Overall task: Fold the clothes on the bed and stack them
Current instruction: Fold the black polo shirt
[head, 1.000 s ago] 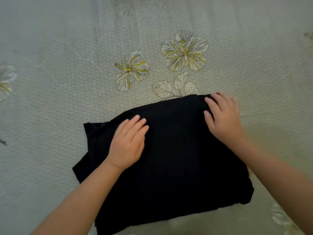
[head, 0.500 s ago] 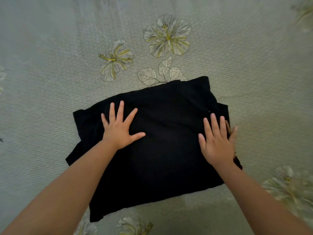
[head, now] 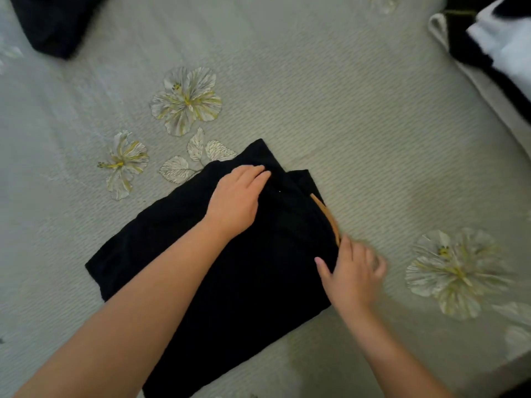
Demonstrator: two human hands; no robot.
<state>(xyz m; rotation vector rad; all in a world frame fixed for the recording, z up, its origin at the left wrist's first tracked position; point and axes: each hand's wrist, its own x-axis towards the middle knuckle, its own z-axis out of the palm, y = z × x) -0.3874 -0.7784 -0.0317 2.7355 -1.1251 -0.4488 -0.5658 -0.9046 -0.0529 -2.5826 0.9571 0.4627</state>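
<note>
The black garment (head: 230, 268) lies folded on the bedspread (head: 359, 124), just below the printed flowers (head: 186, 100). The left hand (head: 237, 198) has slid from the garment's left part to its top edge, fingers flat and together. The right hand (head: 352, 275), now at the right edge, is blurred; its grip is unclear. A dark pile (head: 54, 23) is cut off top left.

bed cover (head: 330, 90): pale, flower-printed | folded black garment (head: 235, 268): laid at centre, tan strip shown along its 3 o'clock edge | left hand (head: 237, 196): laid flat near its 12 o'clock edge | right hand (head: 352, 275): blurred, set at its 3 o'clock edge | dark cloth (head: 54, 21): seen at 10 o'clock | white-and-black pile (head: 502, 38): seen at 2 o'clock
</note>
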